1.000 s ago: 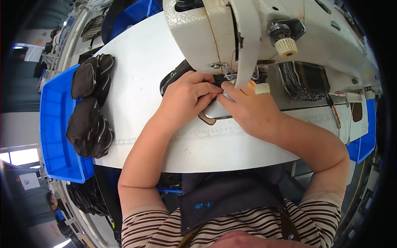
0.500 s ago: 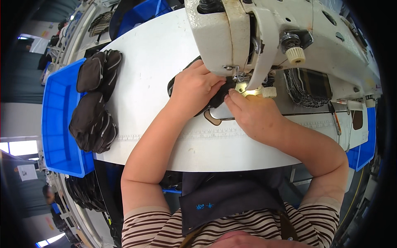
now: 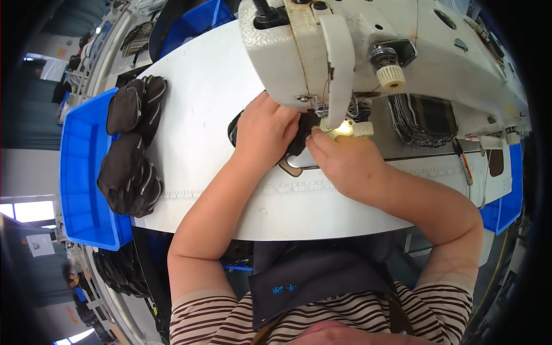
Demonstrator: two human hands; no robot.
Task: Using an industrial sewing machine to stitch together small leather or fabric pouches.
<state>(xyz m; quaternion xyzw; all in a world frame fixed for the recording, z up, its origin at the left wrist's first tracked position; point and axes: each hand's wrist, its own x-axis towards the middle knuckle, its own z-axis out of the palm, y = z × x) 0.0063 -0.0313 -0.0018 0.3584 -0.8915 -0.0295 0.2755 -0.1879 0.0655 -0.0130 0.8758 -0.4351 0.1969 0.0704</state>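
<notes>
A dark zippered fabric pouch (image 3: 300, 137) lies under the needle area of a white sewing machine (image 3: 282, 57). My left hand (image 3: 264, 129) rests over the pouch's left part, its fingers bent and pressing the cloth down; they cover much of the piece. Beside the presser foot, my right hand (image 3: 347, 164) pinches the pouch's right edge between thumb and fingertips. A small lamp lights the metal plate just right of the cloth. The needle tip is too small to make out.
Several finished-looking dark pouches (image 3: 127, 167) sit at the table's left edge, against a blue bin (image 3: 86, 172). Right of the needle lies a stack of dark fabric pieces (image 3: 426, 121), with an orange-and-black pen-like tool (image 3: 463, 163) near it. A ruler strip (image 3: 287, 188) crosses the white table (image 3: 201, 115).
The pouch has shifted and turned slightly beneath my hands, and more of its dark cloth shows between them. Both hands keep their hold. The whole view has moved a little, with the machine appearing further left.
</notes>
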